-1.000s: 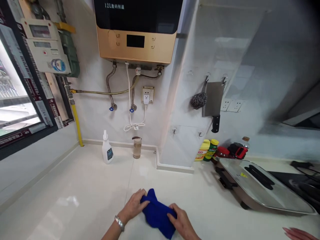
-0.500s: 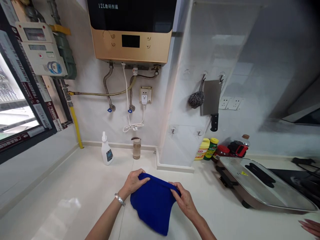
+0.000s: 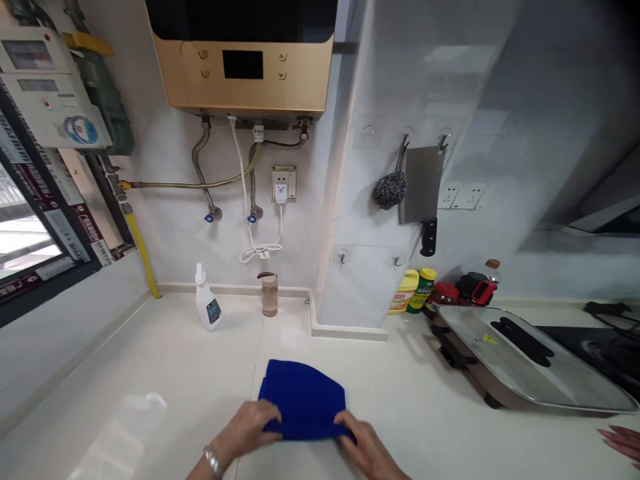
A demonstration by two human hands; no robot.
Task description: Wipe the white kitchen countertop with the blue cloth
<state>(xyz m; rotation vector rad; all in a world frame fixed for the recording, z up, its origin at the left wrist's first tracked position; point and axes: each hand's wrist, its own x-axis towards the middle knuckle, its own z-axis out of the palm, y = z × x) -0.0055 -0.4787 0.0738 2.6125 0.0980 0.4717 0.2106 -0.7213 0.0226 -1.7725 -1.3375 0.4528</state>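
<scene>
A blue cloth [image 3: 304, 399] lies on the white countertop [image 3: 165, 373], partly folded over. At its near left corner my left hand [image 3: 250, 427], with a silver bracelet on the wrist, pinches the edge between thumb and fingers. My right hand [image 3: 367, 443] grips the near right corner in the same way. The cloth's near edge is stretched between both hands. Behind the cloth stand a white spray bottle [image 3: 209, 303] and a clear bottle with a brown cap [image 3: 269, 295].
On the right sits an electric pan [image 3: 530, 367] with a glass lid. Another person's fingers [image 3: 620, 441] show at the right edge. A cleaver [image 3: 421, 187] and a steel scrubber [image 3: 390, 191] hang on the wall pillar. Above is a water heater [image 3: 243, 77].
Both hands have moved from the cloth's far edge to its near edge. The far part now lies flat, with the cloth folded shorter. The view has shifted slightly.
</scene>
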